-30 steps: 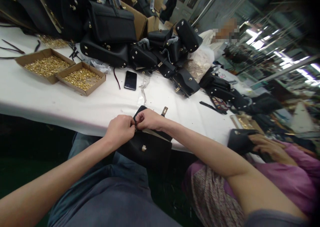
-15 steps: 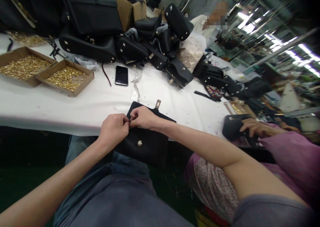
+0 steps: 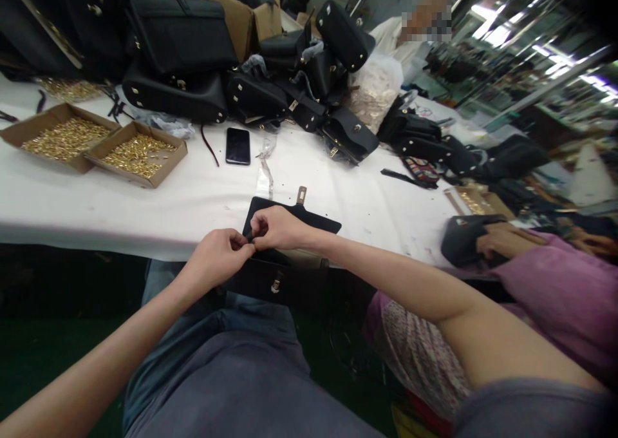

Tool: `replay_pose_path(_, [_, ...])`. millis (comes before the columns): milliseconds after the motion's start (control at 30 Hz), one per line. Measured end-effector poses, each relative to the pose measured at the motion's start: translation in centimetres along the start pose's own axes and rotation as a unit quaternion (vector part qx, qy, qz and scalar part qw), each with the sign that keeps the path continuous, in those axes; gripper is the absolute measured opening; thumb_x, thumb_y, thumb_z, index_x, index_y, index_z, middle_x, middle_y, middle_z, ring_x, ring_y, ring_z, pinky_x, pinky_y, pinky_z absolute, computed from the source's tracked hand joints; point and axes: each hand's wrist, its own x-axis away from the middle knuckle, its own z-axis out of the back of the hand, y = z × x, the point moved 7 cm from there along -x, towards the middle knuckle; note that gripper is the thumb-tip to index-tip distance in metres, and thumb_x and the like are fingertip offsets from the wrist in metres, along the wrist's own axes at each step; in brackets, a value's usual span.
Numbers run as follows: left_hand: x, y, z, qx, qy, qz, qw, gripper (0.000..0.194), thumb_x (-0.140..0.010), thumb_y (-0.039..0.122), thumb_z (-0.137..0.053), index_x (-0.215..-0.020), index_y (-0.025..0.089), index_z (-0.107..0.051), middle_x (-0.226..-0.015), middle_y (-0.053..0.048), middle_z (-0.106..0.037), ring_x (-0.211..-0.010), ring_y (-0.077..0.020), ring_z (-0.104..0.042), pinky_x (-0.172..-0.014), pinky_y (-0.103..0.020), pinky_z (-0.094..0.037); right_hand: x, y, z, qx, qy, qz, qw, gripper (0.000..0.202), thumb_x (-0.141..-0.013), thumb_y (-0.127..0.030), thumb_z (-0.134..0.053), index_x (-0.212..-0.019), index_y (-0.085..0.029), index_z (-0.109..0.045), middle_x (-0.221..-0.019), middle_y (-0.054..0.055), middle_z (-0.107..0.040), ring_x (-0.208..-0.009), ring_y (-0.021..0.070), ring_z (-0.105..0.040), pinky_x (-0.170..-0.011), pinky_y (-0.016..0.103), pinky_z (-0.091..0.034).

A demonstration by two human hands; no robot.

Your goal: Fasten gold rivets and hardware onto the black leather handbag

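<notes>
A black handbag [image 3: 294, 285] rests across my lap at the table edge. Its flap lies folded back on the white cloth, with a metal clasp plate [image 3: 301, 196] at the tip. A turn-lock [image 3: 275, 286] shows on the bag's front. My left hand [image 3: 223, 256] pinches at the bag's left upper corner. Right beside it, my right hand [image 3: 276, 228] is closed in a pinch at the same corner, its forearm crossing over the flap. Whatever small part lies between the fingertips is hidden.
Cardboard trays of small gold-coloured metal parts [image 3: 140, 153] stand at the left. A phone [image 3: 238, 146] lies mid-table. Black handbags [image 3: 183, 35] are piled along the back. At the right, a co-worker in a purple sleeve [image 3: 555, 277] handles another black bag [image 3: 461, 239].
The bag's front has tipped, and a lighter strip of its opening now shows below my right wrist. Both hands stay at the same corner. The view has shifted slightly.
</notes>
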Motion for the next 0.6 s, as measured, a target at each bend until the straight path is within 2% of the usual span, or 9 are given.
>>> replay_pose_path(67, [0.6, -0.6, 0.2, 0.089, -0.011, -0.009, 0.996, 0.041, -0.097, 0.055, -0.065, -0.095, 0.018, -0.082, -0.092, -0.009, -0.083, -0.091, -0.0285, -0.077, -0.078, -0.035, -0.055, -0.1, 0.0, 0.0, 0.002, -0.003, 0.009, 1.0, 0.017, -0.07, -0.02, -0.082, -0.083, -0.018, -0.071, -0.08, -0.001, -0.073, -0.072, 0.0136, -0.062, -0.062, 0.023, -0.041])
replay_pose_path(133, [1.7, -2.1, 0.2, 0.16, -0.005, -0.015, 0.987, 0.052, -0.101, 0.064, -0.059, -0.109, 0.018, -0.082, -0.109, -0.011, -0.084, -0.107, -0.0306, -0.077, -0.095, -0.039, -0.059, -0.2, 0.2, 0.0, -0.004, -0.003, 0.01, 1.0, 0.016, -0.071, -0.02, -0.081, -0.083, -0.017, -0.071, -0.079, -0.001, -0.072, -0.072, 0.0134, -0.062, -0.062, 0.023, -0.042])
replay_pose_path(233, [4.4, -6.4, -0.7, 0.136, 0.084, 0.017, 0.987, 0.064, -0.088, 0.066, -0.079, -0.136, 0.023, -0.072, -0.142, -0.012, -0.075, -0.135, -0.0345, -0.069, -0.119, -0.048, -0.053, -0.3, 0.7, 0.1, -0.022, 0.007, 0.007, 1.0, 0.013, -0.07, -0.016, -0.075, -0.082, -0.018, -0.07, -0.08, -0.001, -0.073, -0.072, 0.0131, -0.063, -0.064, 0.023, -0.044])
replay_pose_path(300, [6.4, -9.7, -2.6, 0.167, 0.144, 0.068, 0.973, 0.081, -0.079, 0.063, -0.089, -0.143, 0.021, -0.064, -0.151, -0.016, -0.069, -0.14, -0.036, -0.066, -0.12, -0.051, -0.054, -0.4, 0.9, 0.0, -0.037, 0.014, 0.006, 0.999, 0.012, -0.069, -0.014, -0.072, -0.081, -0.018, -0.069, -0.081, 0.0, -0.073, -0.073, 0.0133, -0.064, -0.066, 0.023, -0.046])
replay_pose_path(367, [7.7, -11.9, -6.0, 0.284, 0.137, 0.111, 0.943, 0.073, -0.082, 0.065, -0.085, -0.136, 0.019, -0.064, -0.143, -0.019, -0.073, -0.132, -0.0346, -0.072, -0.11, -0.048, -0.062, -0.4, 0.9, -0.2, -0.052, 0.014, 0.004, 0.999, 0.012, -0.068, -0.014, -0.072, -0.08, -0.018, -0.068, -0.082, 0.0, -0.074, -0.074, 0.014, -0.065, -0.067, 0.023, -0.047])
replay_pose_path(433, [8.0, -11.6, -8.4, 0.382, 0.121, 0.089, 0.912, 0.068, -0.089, 0.066, -0.078, -0.136, 0.02, -0.062, -0.137, -0.016, -0.076, -0.127, -0.0329, -0.075, -0.102, -0.044, -0.066, -0.3, 0.8, -0.1, -0.062, 0.013, -0.004, 0.998, 0.013, -0.067, -0.015, -0.074, -0.079, -0.018, -0.068, -0.081, 0.0, -0.074, -0.074, 0.0144, -0.065, -0.067, 0.023, -0.047])
replay_pose_path(467, [7.9, -10.9, -8.7, 0.405, 0.131, 0.073, 0.902, 0.067, -0.091, 0.065, -0.077, -0.139, 0.021, -0.061, -0.132, -0.014, -0.078, -0.122, -0.0316, -0.077, -0.098, -0.042, -0.068, -0.1, 0.8, 0.1, -0.067, 0.014, -0.011, 0.998, 0.014, -0.066, -0.016, -0.075, -0.079, -0.018, -0.069, -0.08, 0.0, -0.074, -0.073, 0.0143, -0.065, -0.066, 0.023, -0.047])
replay_pose_path(533, [7.4, -9.1, -7.9, 0.417, 0.157, 0.06, 0.893, 0.067, -0.092, 0.065, -0.077, -0.141, 0.022, -0.06, -0.118, -0.01, -0.082, -0.097, -0.0291, -0.082, -0.079, -0.039, -0.07, 0.1, 0.6, 1.1, -0.093, 0.024, -0.026, 0.995, 0.016, -0.066, -0.017, -0.077, -0.08, -0.018, -0.069, -0.079, -0.001, -0.073, -0.07, 0.0138, -0.063, -0.062, 0.023, -0.045])
replay_pose_path(600, [6.4, -6.8, -5.5, 0.39, 0.182, 0.052, 0.901, 0.069, -0.092, 0.068, -0.077, -0.141, 0.023, -0.061, -0.099, -0.006, -0.083, -0.07, -0.0256, -0.079, -0.063, -0.037, -0.067, 0.2, 0.3, 2.8, -0.149, 0.047, -0.032, 0.987, 0.02, -0.068, -0.019, -0.08, -0.083, -0.019, -0.068, -0.08, 0.0, -0.074, -0.068, 0.0131, -0.062, -0.06, 0.022, -0.044])
